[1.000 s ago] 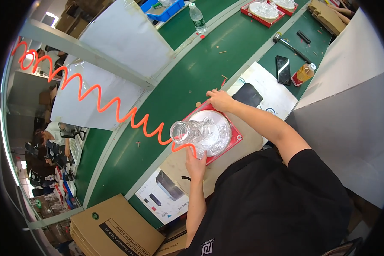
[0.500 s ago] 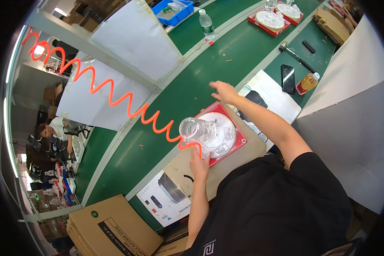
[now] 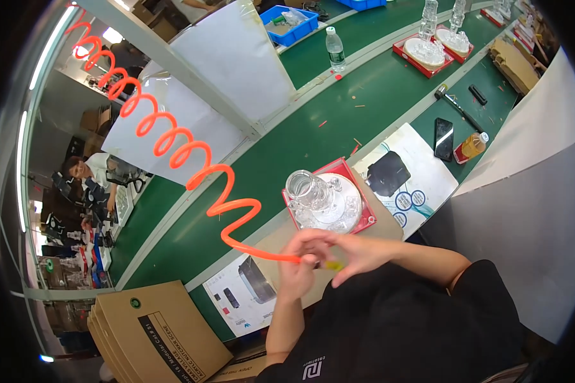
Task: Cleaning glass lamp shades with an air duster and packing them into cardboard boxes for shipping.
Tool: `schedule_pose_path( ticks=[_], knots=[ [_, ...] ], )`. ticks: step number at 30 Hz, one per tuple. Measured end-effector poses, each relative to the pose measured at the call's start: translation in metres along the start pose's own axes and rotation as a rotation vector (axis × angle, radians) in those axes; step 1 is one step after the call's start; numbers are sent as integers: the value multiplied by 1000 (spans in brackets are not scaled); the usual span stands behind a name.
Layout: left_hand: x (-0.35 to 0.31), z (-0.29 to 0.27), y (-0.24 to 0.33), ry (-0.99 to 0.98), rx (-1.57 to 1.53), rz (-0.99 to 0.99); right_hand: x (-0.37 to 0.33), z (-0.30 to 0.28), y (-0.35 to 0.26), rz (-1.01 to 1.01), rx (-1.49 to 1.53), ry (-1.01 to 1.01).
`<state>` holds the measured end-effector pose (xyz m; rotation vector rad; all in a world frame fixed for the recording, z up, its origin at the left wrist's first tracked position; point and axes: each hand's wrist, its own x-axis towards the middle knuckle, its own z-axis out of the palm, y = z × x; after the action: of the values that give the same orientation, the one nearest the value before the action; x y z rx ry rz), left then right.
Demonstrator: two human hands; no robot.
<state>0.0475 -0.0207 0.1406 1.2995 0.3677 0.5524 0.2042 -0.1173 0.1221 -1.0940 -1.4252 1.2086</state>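
Close in front of my body, my left hand (image 3: pixel 294 276) is closed round the end of an orange coiled air hose (image 3: pixel 239 220). A small yellow-green piece (image 3: pixel 333 265) shows just past its fingers; its kind is unclear. My right hand (image 3: pixel 366 254) meets it from the right, thumb and fingers apart around that piece, with no firm grip visible. Beyond both hands, a clear acrylic piece (image 3: pixel 322 196) with an upright ringed cylinder stands on a round white base in a shallow red tray (image 3: pixel 368 221).
Printed flat boxes (image 3: pixel 421 163) lie right and left of the tray on the green bench (image 3: pixel 255 163). A mallet (image 3: pixel 460 108), phone (image 3: pixel 444 138) and drink bottle (image 3: pixel 471 148) lie at the right. Cartons (image 3: pixel 163 335) stand lower left. A co-worker (image 3: pixel 99 175) sits far left.
Both hands have come back from the acrylic piece and met near my body. The left hand has drawn the hose end along, stretching its coils. The right hand has swung down from the far side.
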Motion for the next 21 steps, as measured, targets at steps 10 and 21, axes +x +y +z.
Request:
schedule_pose_path(
  ticks=[10, 21],
  knots=[
    [77, -12, 15, 113, 758, 460, -17, -61, -90, -319, 416, 190],
    [111, 5, -38, 326, 616, 361, 8, -75, -140, -682, 106, 523]
  ],
)
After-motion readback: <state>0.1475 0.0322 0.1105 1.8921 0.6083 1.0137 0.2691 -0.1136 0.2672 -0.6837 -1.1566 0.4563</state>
